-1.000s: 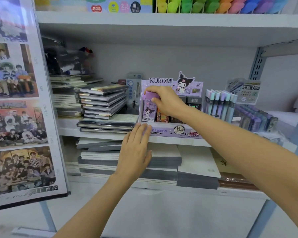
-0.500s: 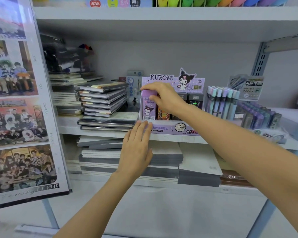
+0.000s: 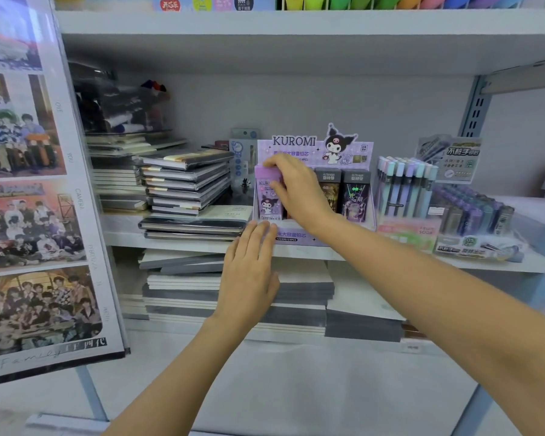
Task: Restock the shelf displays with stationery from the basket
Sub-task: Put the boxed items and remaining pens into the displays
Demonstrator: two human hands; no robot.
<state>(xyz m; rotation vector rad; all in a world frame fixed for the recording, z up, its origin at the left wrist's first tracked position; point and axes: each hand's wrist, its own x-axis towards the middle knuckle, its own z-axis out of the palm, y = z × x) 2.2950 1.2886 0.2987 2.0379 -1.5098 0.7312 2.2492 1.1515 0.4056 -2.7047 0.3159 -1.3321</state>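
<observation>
Both my arms reach up to mid-frame. My right hand (image 3: 299,190) is curled, thumb and fingers pinching the purple lead pack (image 3: 267,201), which stands upright at the left end of the Kuromi display box (image 3: 346,149). My left hand (image 3: 249,275) is flat, fingers straight, tips on the box's front lip. A notebook stack (image 3: 186,184) is just left, pens (image 3: 403,187) right.

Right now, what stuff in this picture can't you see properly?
Head view:
1. Packs behind the right hand in the Kuromi box: that hand, pinching the purple pack, hides them.
2. The box's front label: fingertips of the left hand cover part.
3. Coloured things on the top shelf: cut off by the top edge.
4. The basket: out of view.
</observation>
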